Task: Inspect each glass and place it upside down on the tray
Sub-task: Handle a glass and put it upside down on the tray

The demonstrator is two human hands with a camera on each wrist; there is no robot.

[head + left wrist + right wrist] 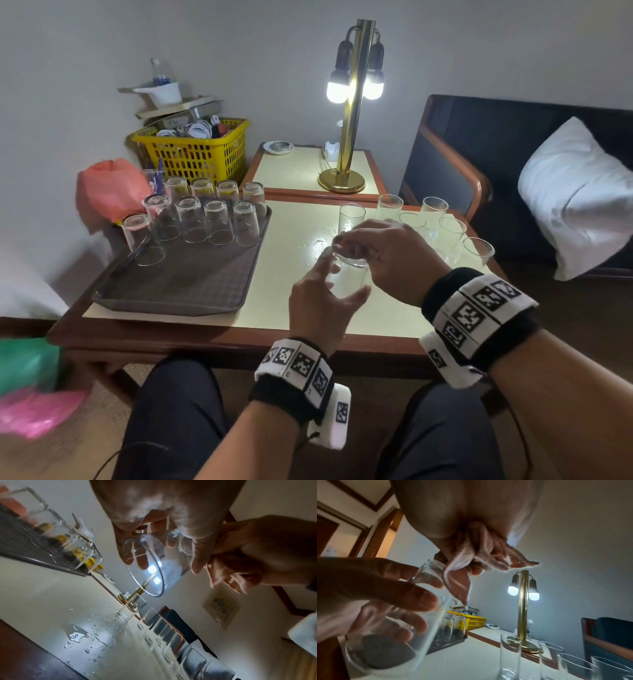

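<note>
Head view: clear cylindrical drinking glass inverted above cream table; right hand pinches base, left hand cups side, fingers loosely curled; brown tray alongside.

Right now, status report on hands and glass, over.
Right hand grips glass at base, left hand cradling it. Glass above wet table. Tray front free.

Tray left of upright glasses
</note>
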